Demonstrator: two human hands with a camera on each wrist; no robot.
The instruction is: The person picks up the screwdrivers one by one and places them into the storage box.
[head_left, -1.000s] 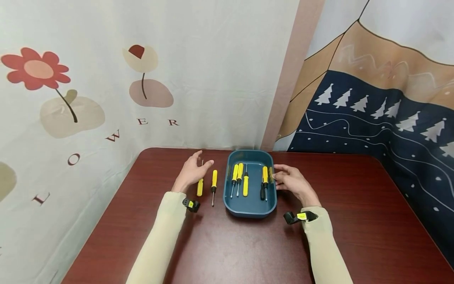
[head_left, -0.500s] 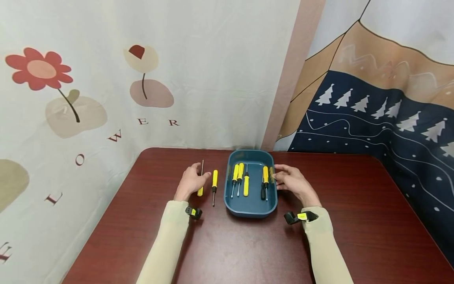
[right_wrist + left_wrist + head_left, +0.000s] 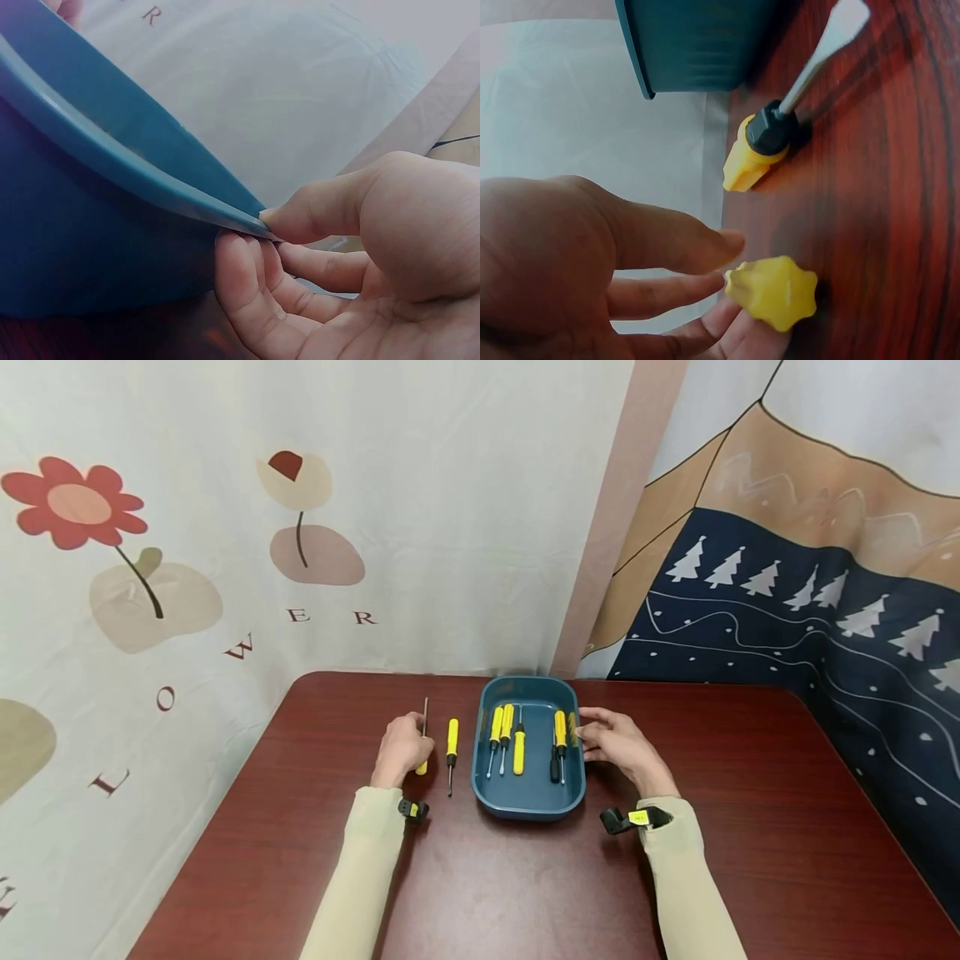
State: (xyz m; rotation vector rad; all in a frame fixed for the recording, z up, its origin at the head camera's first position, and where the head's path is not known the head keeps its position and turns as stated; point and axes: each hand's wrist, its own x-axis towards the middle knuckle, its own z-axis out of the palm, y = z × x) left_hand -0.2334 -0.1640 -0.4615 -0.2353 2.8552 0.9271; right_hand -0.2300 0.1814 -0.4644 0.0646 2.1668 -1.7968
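Note:
My left hand (image 3: 402, 747) is around a yellow-handled screwdriver (image 3: 776, 291) lying on the table left of the blue bin. In the left wrist view the thumb (image 3: 697, 244) is above the handle and the other fingers curl behind it. Its shaft points to the back of the table. Just right of it lies a second screwdriver (image 3: 452, 737), yellow and black, blade toward the front. My right hand (image 3: 622, 747) pinches the right rim of the blue plastic bin (image 3: 112, 150), thumb over the edge and fingers against the outer wall.
Several screwdrivers lie inside the bin: yellow-handled ones (image 3: 519, 756) at the left, and a yellow one (image 3: 560, 731) beside a black-handled one (image 3: 554, 768) at the right. The dark red table (image 3: 495, 885) ends at a printed curtain (image 3: 450, 527) behind.
My left hand has come down and closed around the leftmost screwdriver, thumb and fingers drawing together. My right hand stays at the bin's rim, and the bin has not moved.

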